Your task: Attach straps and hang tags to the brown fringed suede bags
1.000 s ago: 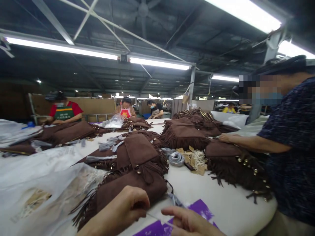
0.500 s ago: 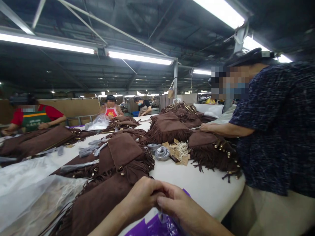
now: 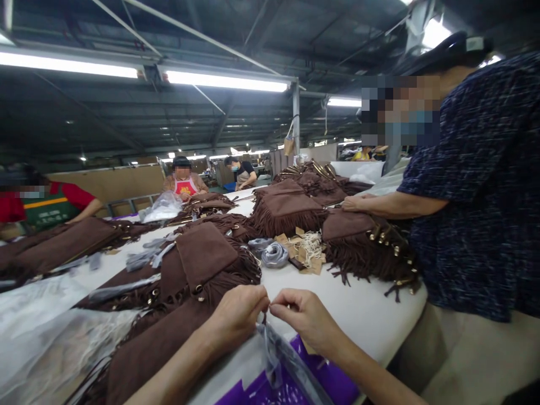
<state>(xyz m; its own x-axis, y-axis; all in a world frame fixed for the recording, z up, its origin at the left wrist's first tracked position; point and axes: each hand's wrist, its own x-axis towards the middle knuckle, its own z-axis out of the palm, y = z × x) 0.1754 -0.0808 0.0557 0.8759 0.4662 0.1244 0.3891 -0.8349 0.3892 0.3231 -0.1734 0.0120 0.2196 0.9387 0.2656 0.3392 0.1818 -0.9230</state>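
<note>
My left hand (image 3: 241, 310) is closed in a pinch at the top of a strap wrapped in grey film (image 3: 276, 351), which hangs down below it. Close by on the right, my right hand (image 3: 310, 322) also pinches; whatever its fingertips hold is too small to make out. A shiny purple plastic sheet (image 3: 248, 391) lies beneath both hands. To the left of my hands, a brown bag with fringe (image 3: 205, 256) rests on the pile, and a larger brown piece (image 3: 147, 349) lies partly under my left forearm.
A roll of grey film (image 3: 275, 255) and tan tags with white strings (image 3: 310, 250) lie on the white table (image 3: 337, 306). More fringed bags (image 3: 291, 205) are heaped behind. Clear plastic (image 3: 63, 349) covers the left front. A co-worker's arm (image 3: 388, 204) reaches in from the right; other people work farther back.
My hands were clasped together; now they are slightly apart with fingertips almost meeting, and the film-wrapped strap shows below them. The whole view has tilted slightly.
</note>
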